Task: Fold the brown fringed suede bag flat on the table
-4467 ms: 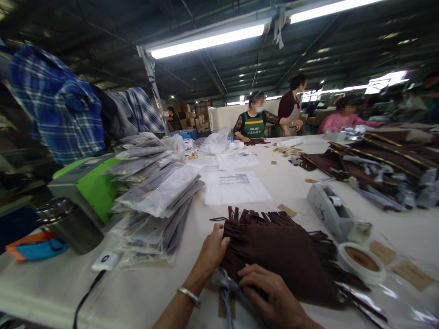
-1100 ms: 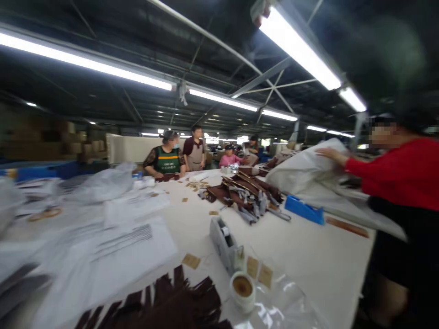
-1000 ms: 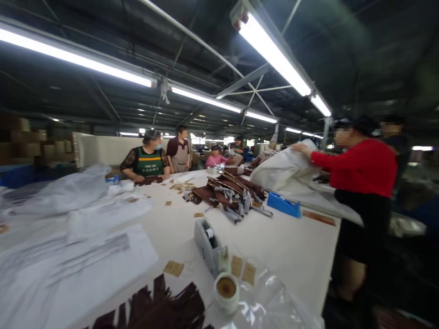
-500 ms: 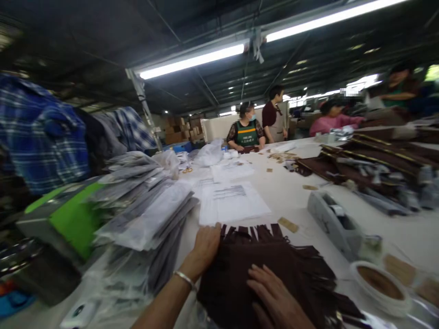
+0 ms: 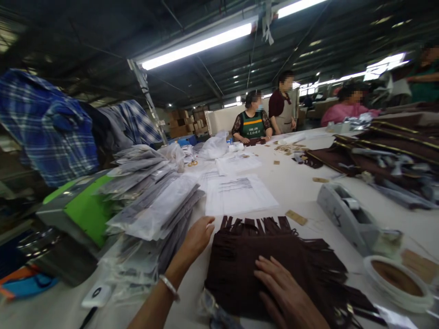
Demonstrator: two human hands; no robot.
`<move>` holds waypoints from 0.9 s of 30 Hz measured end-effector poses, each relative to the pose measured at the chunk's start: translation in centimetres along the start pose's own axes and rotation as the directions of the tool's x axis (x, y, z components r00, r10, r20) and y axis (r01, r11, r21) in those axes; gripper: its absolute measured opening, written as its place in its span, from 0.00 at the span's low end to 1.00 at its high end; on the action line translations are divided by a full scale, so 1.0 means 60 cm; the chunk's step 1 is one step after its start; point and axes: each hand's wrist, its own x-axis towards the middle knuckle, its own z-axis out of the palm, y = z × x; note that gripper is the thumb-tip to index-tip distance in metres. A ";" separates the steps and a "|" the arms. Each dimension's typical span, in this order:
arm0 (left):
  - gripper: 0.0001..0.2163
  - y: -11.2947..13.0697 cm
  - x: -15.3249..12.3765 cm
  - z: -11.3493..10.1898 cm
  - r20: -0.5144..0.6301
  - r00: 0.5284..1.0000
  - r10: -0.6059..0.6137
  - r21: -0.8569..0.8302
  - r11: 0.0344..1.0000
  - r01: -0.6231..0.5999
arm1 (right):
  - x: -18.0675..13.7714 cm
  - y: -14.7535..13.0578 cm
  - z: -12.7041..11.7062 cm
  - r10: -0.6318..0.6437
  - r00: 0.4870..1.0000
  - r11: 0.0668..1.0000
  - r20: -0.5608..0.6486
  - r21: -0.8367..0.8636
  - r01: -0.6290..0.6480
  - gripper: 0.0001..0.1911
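Pressing flat on a dark brown fringed garment (image 5: 274, 256), the right hand (image 5: 291, 297) lies palm down with its fingers spread over the fabric's near half. The left hand (image 5: 197, 237), a bangle (image 5: 170, 288) on its wrist, rests at the garment's left edge with fingers loosely extended and touching the cloth, gripping nothing. This garment lies on the white table (image 5: 308, 192), near the front edge, its fringe pointing away. Just to its left a stack of clear-bagged items (image 5: 154, 210) leans, with printed paper sheets (image 5: 240, 194) beyond. To the right stand a grey tape dispenser (image 5: 346, 217) and a tape roll (image 5: 398, 281).
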 end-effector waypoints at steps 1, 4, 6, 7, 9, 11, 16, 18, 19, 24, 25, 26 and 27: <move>0.15 -0.015 -0.001 0.007 0.011 1.000 -0.019 0.036 0.999 0.019 | 0.000 -0.001 0.000 0.006 1.000 1.000 0.006 0.011 -0.006 0.20; 0.12 -0.035 0.004 0.038 0.058 0.997 -0.046 0.113 0.993 0.039 | -0.003 -0.003 0.001 0.052 0.998 0.997 0.038 0.051 -0.054 0.20; 0.13 -0.030 0.014 0.054 0.065 0.996 -0.065 0.165 0.985 0.054 | -0.004 -0.004 0.003 0.087 0.994 0.993 0.065 0.079 -0.092 0.20; 0.13 -0.026 0.020 0.060 0.062 0.995 -0.078 0.192 0.979 0.065 | -0.005 -0.005 0.004 0.097 0.993 0.991 0.073 0.090 -0.103 0.20; 0.09 -0.015 0.033 0.065 0.054 0.993 -0.107 0.242 0.966 0.091 | -0.005 -0.007 0.004 0.111 0.989 0.987 0.094 0.106 -0.121 0.20; 0.05 -0.006 0.044 0.068 0.044 0.991 -0.125 0.280 0.954 0.108 | -0.003 -0.009 0.001 0.131 0.985 0.981 0.113 0.126 -0.145 0.20; 0.08 0.016 0.056 0.092 0.074 0.996 -0.051 0.264 0.964 0.030 | 0.006 -0.019 -0.014 0.212 0.961 0.944 0.176 0.218 -0.248 0.21; 0.10 0.035 0.049 0.106 0.066 0.998 -0.004 0.231 0.973 -0.012 | 0.009 -0.021 -0.019 0.245 0.949 0.924 0.197 0.250 -0.290 0.20; 0.13 0.048 0.040 0.113 0.033 0.999 0.026 0.221 0.975 -0.033 | 0.011 -0.023 -0.020 0.255 0.945 0.916 0.206 0.261 -0.304 0.20; 0.27 0.117 -0.033 0.121 0.060 0.870 0.489 0.206 0.847 -0.490 | 0.021 -0.026 -0.021 0.245 0.950 0.883 0.196 0.360 -0.302 0.18; 0.27 0.128 -0.047 0.118 0.147 0.839 0.523 0.156 0.826 -0.542 | 0.023 -0.024 -0.023 0.249 0.952 0.855 0.178 0.422 -0.303 0.16; 0.26 0.139 -0.060 0.115 0.226 0.833 0.505 0.098 0.839 -0.535 | 0.025 -0.019 -0.028 0.276 0.947 0.811 0.162 0.490 -0.320 0.14; 0.26 0.148 -0.070 0.112 0.280 0.842 0.460 0.053 0.869 -0.492 | 0.026 -0.011 -0.037 0.327 0.933 0.755 0.152 0.552 -0.355 0.13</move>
